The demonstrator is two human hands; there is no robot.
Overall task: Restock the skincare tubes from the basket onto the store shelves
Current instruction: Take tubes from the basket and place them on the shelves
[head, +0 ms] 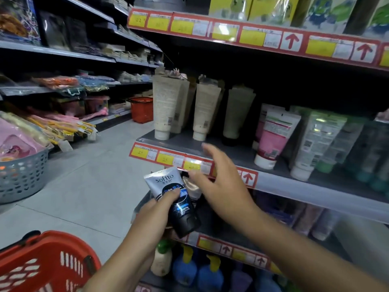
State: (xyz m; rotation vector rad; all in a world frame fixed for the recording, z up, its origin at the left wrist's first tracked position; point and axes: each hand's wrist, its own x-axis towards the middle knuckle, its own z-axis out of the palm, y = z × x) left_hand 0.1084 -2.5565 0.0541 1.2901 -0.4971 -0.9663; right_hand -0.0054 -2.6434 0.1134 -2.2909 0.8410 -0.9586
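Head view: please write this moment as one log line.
left hand: holds black-and-silver tube | right hand: open, empty, by shelf edge | red basket: lower left

Only brand you can actually read here is "Softto", printed in dark letters on the silver top half of the tube (172, 199) the left hand (154, 216) grips. The blue text under it is too blurry to make out.

Price strip (168, 158) on the middle shelf has yellow tags, first one says "25" handwritten, the next looks like "25" too. Red up arrow (248, 178) on a white tag further along that strip.

Top strip (252, 36) has a yellow tag reading roughly "22" at the left end, plus two red up arrows. Print on the shelved tubes is unreadable.
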